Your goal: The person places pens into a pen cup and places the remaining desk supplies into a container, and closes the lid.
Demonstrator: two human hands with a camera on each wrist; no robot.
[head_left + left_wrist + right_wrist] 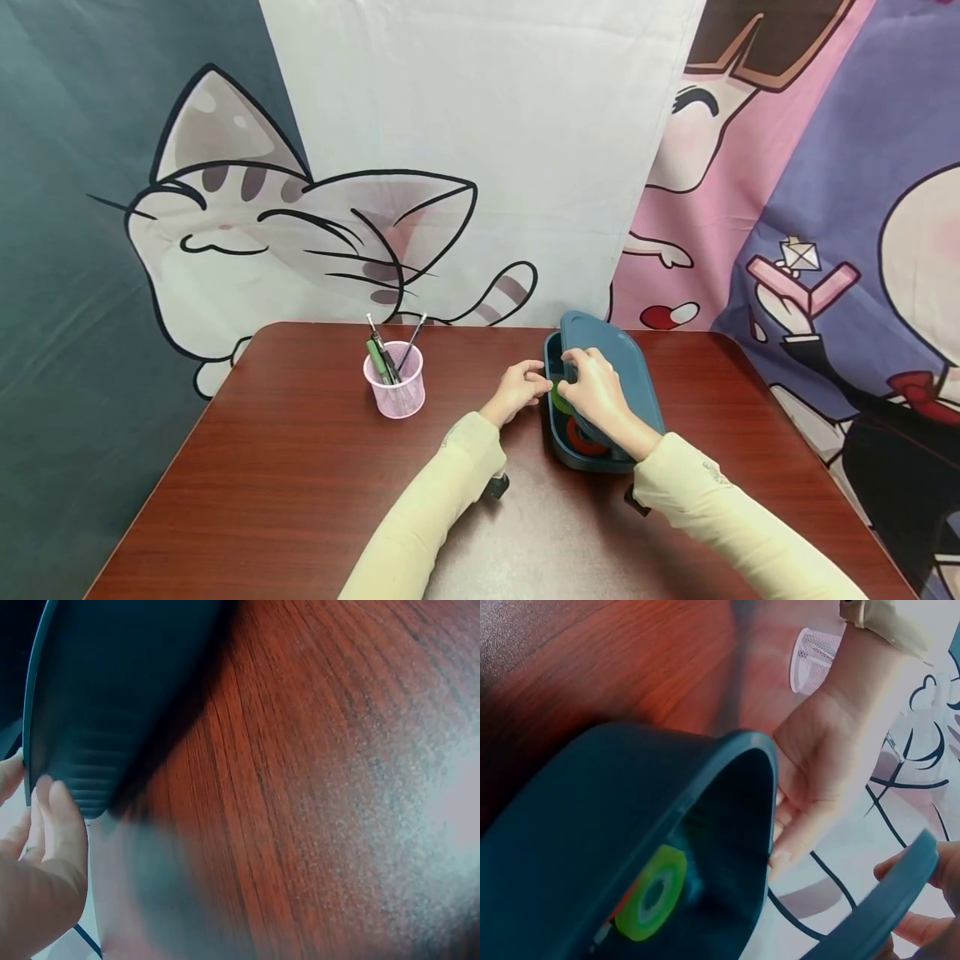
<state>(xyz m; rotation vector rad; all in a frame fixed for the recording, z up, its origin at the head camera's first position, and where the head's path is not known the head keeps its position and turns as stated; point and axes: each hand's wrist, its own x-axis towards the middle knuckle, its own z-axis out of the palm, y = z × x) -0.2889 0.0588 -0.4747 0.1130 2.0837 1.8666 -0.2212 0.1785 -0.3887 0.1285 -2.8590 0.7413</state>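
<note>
A dark blue box (592, 463) with rounded corners stands toward the table's far right side, its matching lid (626, 362) tilted partly off the top. My left hand (517, 390) grips the box's left rim, thumb on one side of the wall and fingers on the other. At the lid's left edge, my right hand (597, 390) holds it between thumb and fingers. Inside the box lies a green roll, seemingly tape (639, 921), with a red-orange ring (581, 442) nearer the front. The lid and right hand hide the rest of the inside.
Left of the box stands a pink mesh pen cup (397, 402) holding several pens. The brown wooden table (300, 467) ends at a cloth backdrop (480, 100) with cartoon drawings.
</note>
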